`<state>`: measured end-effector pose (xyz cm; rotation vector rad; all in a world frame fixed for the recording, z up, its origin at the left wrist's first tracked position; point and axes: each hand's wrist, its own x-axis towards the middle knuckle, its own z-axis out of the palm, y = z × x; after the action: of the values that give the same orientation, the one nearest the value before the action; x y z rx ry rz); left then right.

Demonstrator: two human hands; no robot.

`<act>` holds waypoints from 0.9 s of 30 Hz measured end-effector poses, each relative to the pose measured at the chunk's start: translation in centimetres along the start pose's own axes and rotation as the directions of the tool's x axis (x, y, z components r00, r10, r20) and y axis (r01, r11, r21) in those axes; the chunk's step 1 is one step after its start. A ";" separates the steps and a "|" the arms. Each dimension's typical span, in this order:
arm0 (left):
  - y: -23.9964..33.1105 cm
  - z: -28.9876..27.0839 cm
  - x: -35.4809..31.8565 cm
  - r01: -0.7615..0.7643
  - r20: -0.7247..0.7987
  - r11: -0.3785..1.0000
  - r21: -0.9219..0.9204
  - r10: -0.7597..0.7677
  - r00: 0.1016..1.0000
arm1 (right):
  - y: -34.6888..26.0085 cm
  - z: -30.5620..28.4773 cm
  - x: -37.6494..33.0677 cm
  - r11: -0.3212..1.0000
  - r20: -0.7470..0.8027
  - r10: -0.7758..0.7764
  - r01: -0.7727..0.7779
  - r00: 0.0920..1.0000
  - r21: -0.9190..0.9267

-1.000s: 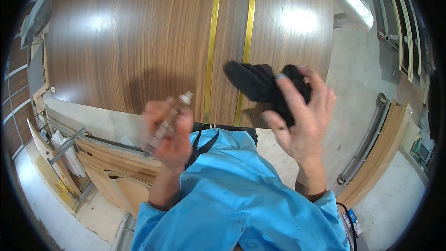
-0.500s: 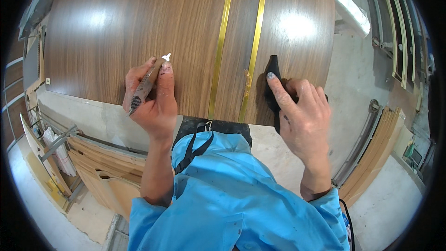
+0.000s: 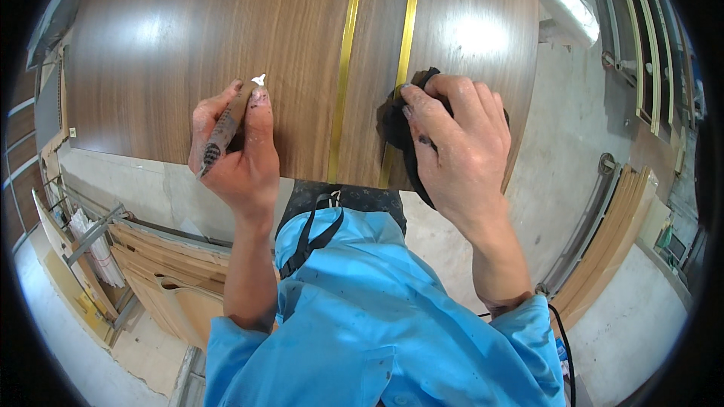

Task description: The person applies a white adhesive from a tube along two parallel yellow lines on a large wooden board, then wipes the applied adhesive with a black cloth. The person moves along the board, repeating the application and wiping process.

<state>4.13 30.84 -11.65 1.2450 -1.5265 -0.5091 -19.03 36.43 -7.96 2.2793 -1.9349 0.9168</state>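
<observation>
"So, what is the left hand (image 3: pixel 245 169) doing?"

"It is clamping a slim brownish tube (image 3: pixel 223 132) between thumb and fingers, with the white nozzle (image 3: pixel 259 80) pointing away from the person. It is showing over the near edge of the wood-grain panel (image 3: pixel 188 53), toward the left; whether it is touching the panel, I cannot tell."

"And the right hand (image 3: pixel 464 143)?"

"That one is gripping a bunched black cloth (image 3: pixel 395 126) at the panel's near edge, toward the right. The cloth is covering part of the right gold strip (image 3: pixel 408 22), which is running along the panel beside the left gold strip (image 3: pixel 345 53)."

"How are the two hands sitting to each other?"

"Well apart, with the left gold strip passing between them."

"What is surrounding the panel?"

"A blue garment (image 3: pixel 354 286) is filling its near side, and a black strap (image 3: pixel 305 237) is hanging just before its near edge. A white wrapped bundle (image 3: pixel 569 4) is lying beyond its right edge, and stacked boards (image 3: pixel 603 249) are resting to its right, nearer the person."
</observation>
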 end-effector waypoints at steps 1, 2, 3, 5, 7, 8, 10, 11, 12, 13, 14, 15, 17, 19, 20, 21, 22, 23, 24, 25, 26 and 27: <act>0.0 -0.1 -0.1 0.011 0.001 1.000 -0.004 -0.011 1.000 | -0.2 0.1 0.0 0.999 -0.031 -0.025 0.025 0.999 -0.023; -0.1 -0.1 -0.1 -0.010 0.004 1.000 -0.001 0.010 1.000 | -0.5 0.0 0.0 1.000 0.011 -0.011 0.011 1.000 -0.016; -0.3 -0.1 -0.1 -0.025 0.004 1.000 -0.001 0.025 1.000 | -0.8 -0.2 -0.1 1.000 0.025 -0.013 0.014 1.000 -0.009; -0.5 -0.2 0.0 -0.056 0.007 0.998 0.007 0.056 0.998 | -1.5 -1.2 -0.6 1.000 0.160 0.012 -0.015 0.987 0.019; -0.6 -0.2 0.1 -0.087 0.013 0.996 0.023 0.087 0.996 | -2.1 -1.8 -1.2 0.999 0.205 -0.023 0.015 0.978 0.042; -0.6 -0.2 0.1 -0.079 0.017 0.996 0.030 0.079 0.997 | -2.2 -2.1 -1.7 0.999 0.261 -0.037 0.027 0.965 0.045; -0.5 -0.3 0.0 -0.062 0.023 0.998 0.034 0.061 0.998 | -2.4 -2.3 -2.5 0.993 0.222 -0.093 0.075 0.971 0.087; -0.4 -0.3 0.0 -0.054 0.021 0.998 0.035 0.054 0.998 | -2.4 -2.3 -3.0 0.989 0.233 -0.124 0.102 0.965 0.103; -0.3 -0.3 -0.1 -0.045 0.018 0.999 0.028 0.044 0.999 | -2.5 -2.4 -3.5 0.985 0.238 -0.151 0.124 0.959 0.122; -0.2 -0.3 -0.1 -0.026 0.013 0.999 0.022 0.026 1.000 | -2.7 -2.6 -4.0 0.981 0.242 -0.163 0.131 0.957 0.144; -0.1 -0.2 -0.1 -0.021 0.012 1.000 0.007 0.021 1.000 | -2.9 -2.7 -4.3 0.977 0.240 -0.189 0.157 0.952 0.147; -0.1 -0.2 -0.1 -0.007 0.010 1.000 -0.008 0.007 1.000 | -2.9 -2.8 -4.5 0.972 0.227 -0.205 0.171 0.952 0.160; -0.1 -0.2 0.0 -0.001 0.005 1.000 -0.011 0.001 1.000 | -2.6 -2.8 -4.2 0.965 0.146 -0.227 0.202 0.963 0.170; -0.1 -0.2 -0.1 -0.010 0.011 1.000 0.009 0.010 1.000 | -1.6 -2.6 -3.0 0.987 0.060 -0.141 0.135 0.988 0.086; -0.1 -0.3 -0.1 -0.019 0.016 0.999 0.026 0.019 1.000 | -0.9 -2.4 -2.1 0.993 -0.012 -0.106 0.106 0.994 0.044; -0.2 -0.4 -0.1 -0.030 0.020 0.999 0.041 0.029 0.999 | 0.1 -1.8 -1.0 0.994 -0.030 -0.095 0.097 0.995 0.043; -0.2 -0.5 -0.1 -0.036 0.023 0.998 0.049 0.035 0.999 | 0.9 -1.0 0.1 0.995 -0.080 -0.094 0.096 0.992 0.032; -0.3 -0.5 -0.1 -0.057 0.024 0.997 0.056 0.055 0.998 | 1.4 -0.2 1.1 0.993 -0.071 -0.100 0.105 0.992 0.060; -0.5 -0.5 0.0 -0.074 0.016 0.996 0.056 0.073 0.997 | 1.8 0.4 1.9 0.990 -0.067 -0.113 0.118 0.991 0.079; -0.6 -0.6 0.0 -0.089 0.010 0.994 0.056 0.088 0.996 | 1.9 0.6 2.3 0.989 -0.025 -0.115 0.116 0.993 0.092; -0.7 -0.5 0.0 -0.090 0.003 0.995 0.048 0.090 0.996 | 1.9 0.6 2.4 0.986 -0.021 -0.132 0.133 0.991 0.096; -0.8 -0.5 0.1 -0.091 -0.007 0.995 0.040 0.092 0.996 | 1.6 0.5 2.3 0.986 0.019 -0.142 0.139 0.990 0.094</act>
<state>4.90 30.63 -12.12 1.1997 -1.5850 -0.4152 -20.09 33.83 -7.95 2.4530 -1.7480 0.9858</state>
